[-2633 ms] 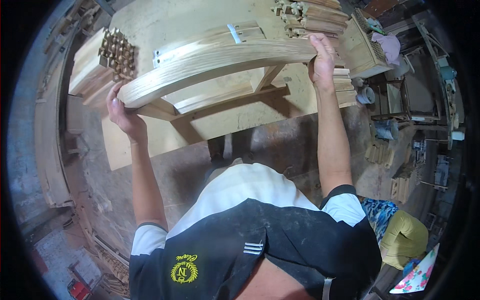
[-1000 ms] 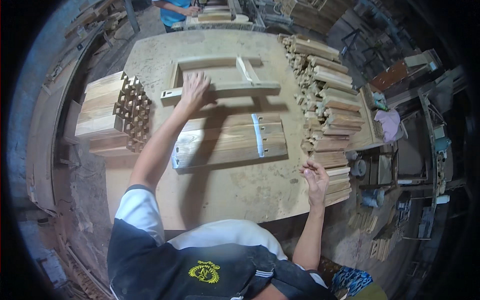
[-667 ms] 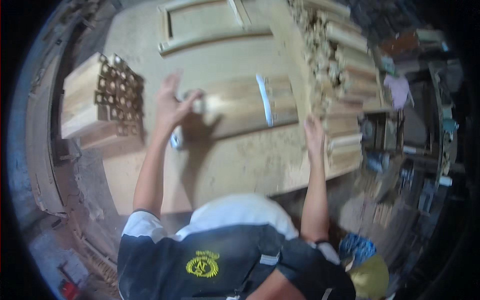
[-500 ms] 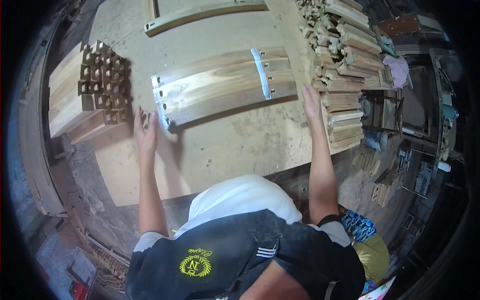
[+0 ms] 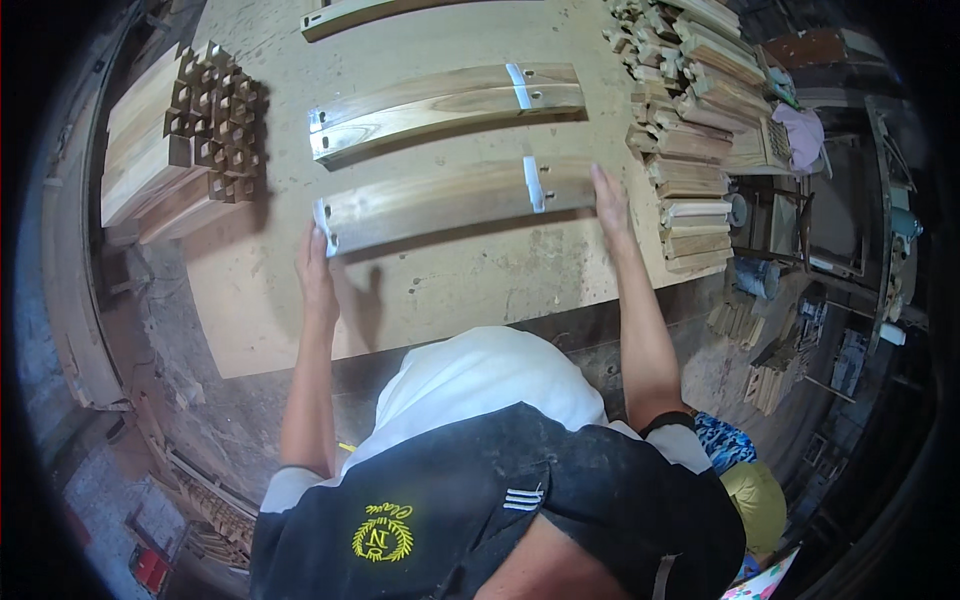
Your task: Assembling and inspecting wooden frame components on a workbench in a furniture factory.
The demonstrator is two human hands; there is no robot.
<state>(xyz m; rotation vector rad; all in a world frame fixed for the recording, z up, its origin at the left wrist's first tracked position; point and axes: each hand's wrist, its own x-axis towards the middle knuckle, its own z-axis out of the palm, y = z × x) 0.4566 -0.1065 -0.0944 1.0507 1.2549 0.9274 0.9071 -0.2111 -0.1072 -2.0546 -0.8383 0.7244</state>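
Left hand [image 5: 316, 268] and right hand [image 5: 612, 205] are holding the near wood piece [image 5: 440, 207] between them, one at each end; depth of grip isn't showing. Piece is sitting over the bare front of the table [image 5: 450, 285], nearer the body than the back boards [image 5: 450, 112]. Can't tell if it's resting or hanging clear. Two slots are showing per end, so it may be two boards side by side; seam isn't reading.

Main risk, my read: if it's a pair, squeeze at the ends is probably doing the joining, so easing one hand could be dropping a board. Uneven lift could be tipping an end into the table. Drifting right, it could be knocking the wood pile [image 5: 695, 140]; drifting left, the block stack [image 5: 150, 150], whose pegged ends are facing in. Pushing away could be bumping the back boards.

Containers: bluish bucket [image 5: 757, 278] is standing off the table at right, contents not readable. Grey pot [image 5: 737, 210] is showing near it, inside too small to tell. Red box [image 5: 152, 570] is lying lower left, can't tell what it's holding
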